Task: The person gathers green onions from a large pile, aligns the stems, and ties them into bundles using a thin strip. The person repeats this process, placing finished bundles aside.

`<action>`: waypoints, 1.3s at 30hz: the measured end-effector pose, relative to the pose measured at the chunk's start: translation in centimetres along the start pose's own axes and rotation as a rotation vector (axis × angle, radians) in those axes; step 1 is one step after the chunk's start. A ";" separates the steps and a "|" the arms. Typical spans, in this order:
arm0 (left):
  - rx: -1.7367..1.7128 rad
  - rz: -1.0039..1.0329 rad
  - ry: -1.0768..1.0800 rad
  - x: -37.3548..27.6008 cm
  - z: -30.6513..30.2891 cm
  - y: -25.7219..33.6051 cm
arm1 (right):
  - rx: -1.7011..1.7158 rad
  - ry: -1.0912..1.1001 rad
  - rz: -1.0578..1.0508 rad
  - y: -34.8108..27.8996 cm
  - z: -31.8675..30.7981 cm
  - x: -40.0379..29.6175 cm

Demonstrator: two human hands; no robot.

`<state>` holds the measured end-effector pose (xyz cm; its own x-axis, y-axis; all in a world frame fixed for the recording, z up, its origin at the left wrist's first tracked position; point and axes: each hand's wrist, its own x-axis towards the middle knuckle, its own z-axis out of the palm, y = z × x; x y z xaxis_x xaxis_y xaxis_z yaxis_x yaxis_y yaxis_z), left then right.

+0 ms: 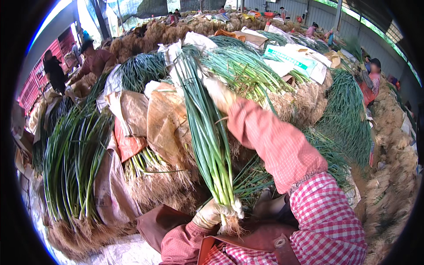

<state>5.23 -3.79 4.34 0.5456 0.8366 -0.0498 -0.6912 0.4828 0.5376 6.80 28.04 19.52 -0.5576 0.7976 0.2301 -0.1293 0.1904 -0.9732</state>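
Note:
A bunch of green onions (205,132) stretches upward in front of me, roots at the lap and leaves at the far end. My left hand (217,212), in a pale glove, is closed around the white stems just above the roots. Beside the leafy upper part is my right hand (219,93), also gloved and blurred. Its fingers are largely hidden behind the leaves, so whether they grip them is unclear. A reddish-brown apron (245,233) covers my lap below the roots.
Green onions with roots (78,165) are piled at the left. Another heap (245,66) lies ahead, beside woven sacks (169,122). More leaves (346,112) hang at the right. A person (94,59) works at the far left, another person (372,78) at the far right.

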 end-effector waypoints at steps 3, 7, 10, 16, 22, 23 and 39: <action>0.021 0.091 0.130 0.6 -0.4 -0.3 | -0.260 0.202 -0.351 -4.8 -6.1 7.1; -0.052 0.147 0.246 -0.1 -1.1 0.0 | -0.689 0.448 -0.366 -8.2 -10.2 5.3; -0.224 0.140 0.317 0.6 -1.5 -0.6 | -0.724 0.478 -0.361 -4.4 -14.1 -0.3; -0.238 0.070 0.392 0.9 -2.9 -1.3 | -0.559 -0.105 0.137 -0.2 -5.9 -13.7; -0.017 0.006 0.495 1.8 -0.8 -0.2 | -1.123 -0.284 -0.417 8.6 -0.6 -12.5; -0.017 0.002 0.513 1.6 -1.4 -0.4 | -1.093 -0.269 -0.332 9.2 -0.8 -11.0; 0.052 -0.001 0.690 1.2 -4.1 -2.3 | -1.211 -0.194 -0.672 3.8 -7.7 -5.7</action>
<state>5.53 -2.84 -0.40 0.1077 0.8180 -0.5650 -0.6579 0.4847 0.5764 15.80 28.59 14.57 -0.7883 0.2859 0.5448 0.3107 0.9493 -0.0485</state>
